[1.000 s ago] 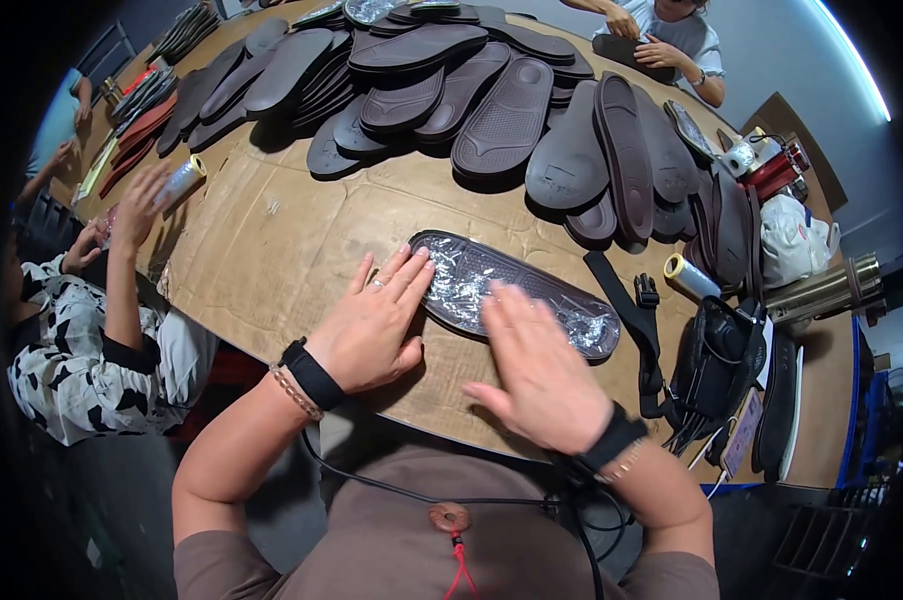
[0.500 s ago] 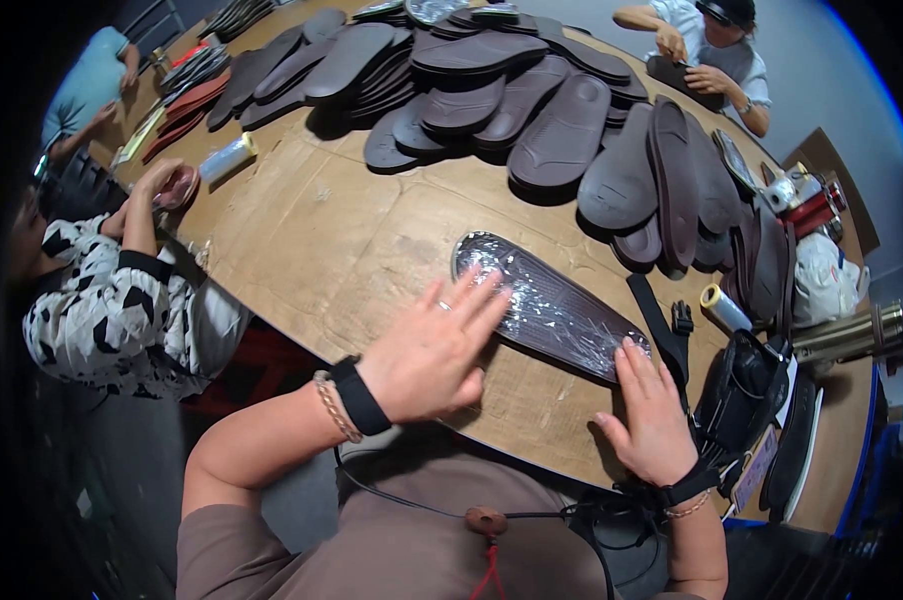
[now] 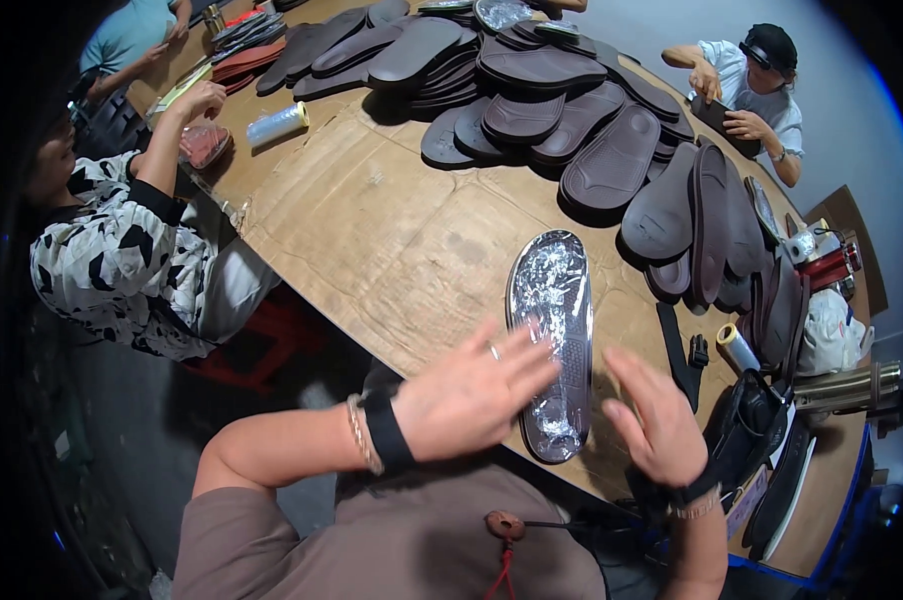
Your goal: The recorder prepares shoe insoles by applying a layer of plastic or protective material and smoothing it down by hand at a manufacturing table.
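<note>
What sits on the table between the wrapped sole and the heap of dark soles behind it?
Nothing: in the head view, only bare cardboard table lies between the film-wrapped sole and the dark sole pile.

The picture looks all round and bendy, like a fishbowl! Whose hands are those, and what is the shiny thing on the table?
The camera sits on a person's head and looks down, and its wide lens bends the edges. The two hands at the bottom are that person's own. The left hand lies flat with its fingertips on a shoe sole wrapped in shiny clear film. The right hand is open just beside it, holding nothing. The sole lies on a brown cardboard-covered table. Farther back is a heap of dark brown soles, and other people sit around the table.
</note>
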`<state>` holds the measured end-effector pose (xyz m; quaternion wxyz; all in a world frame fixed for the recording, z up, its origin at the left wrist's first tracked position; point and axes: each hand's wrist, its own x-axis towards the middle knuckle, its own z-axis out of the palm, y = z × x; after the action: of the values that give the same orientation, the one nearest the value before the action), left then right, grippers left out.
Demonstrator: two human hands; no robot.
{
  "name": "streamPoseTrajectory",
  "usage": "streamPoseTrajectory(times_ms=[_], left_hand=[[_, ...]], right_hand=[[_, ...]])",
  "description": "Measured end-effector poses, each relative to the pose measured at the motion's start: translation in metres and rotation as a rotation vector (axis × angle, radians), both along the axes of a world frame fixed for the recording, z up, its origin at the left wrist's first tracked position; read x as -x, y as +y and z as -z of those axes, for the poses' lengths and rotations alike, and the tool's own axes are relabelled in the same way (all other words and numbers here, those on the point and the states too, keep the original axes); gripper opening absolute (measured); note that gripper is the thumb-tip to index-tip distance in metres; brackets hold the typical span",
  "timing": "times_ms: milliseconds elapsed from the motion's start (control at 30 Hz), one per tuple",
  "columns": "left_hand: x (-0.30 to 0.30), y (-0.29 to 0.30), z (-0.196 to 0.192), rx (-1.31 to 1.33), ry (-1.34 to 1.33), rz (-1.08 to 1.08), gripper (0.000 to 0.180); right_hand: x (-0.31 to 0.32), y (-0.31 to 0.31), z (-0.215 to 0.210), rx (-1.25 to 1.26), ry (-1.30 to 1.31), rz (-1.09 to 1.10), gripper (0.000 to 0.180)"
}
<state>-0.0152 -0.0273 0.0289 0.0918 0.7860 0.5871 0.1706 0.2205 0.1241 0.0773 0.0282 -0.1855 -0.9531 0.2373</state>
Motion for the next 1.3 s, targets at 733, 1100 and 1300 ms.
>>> streamPoseTrajectory(times_ms=[733,1100,1300], left_hand=[[0.001,-0.035,0.032,-0.012,-0.492,0.217,0.038],[0.010,-0.049,0.040,-0.023,-0.550,-0.056,0.040],[-0.029,-0.045,0.043,-0.039,-0.521,-0.223,0.071]], right_hand=[[0.027,-0.032,0.039,-0.227,-0.307,-0.224,0.093],[0.011,-0.075,0.029,-0.236,-0.424,-0.258,0.108],[0.006,-0.051,0.038,0.170,-0.006,0.273,0.096]])
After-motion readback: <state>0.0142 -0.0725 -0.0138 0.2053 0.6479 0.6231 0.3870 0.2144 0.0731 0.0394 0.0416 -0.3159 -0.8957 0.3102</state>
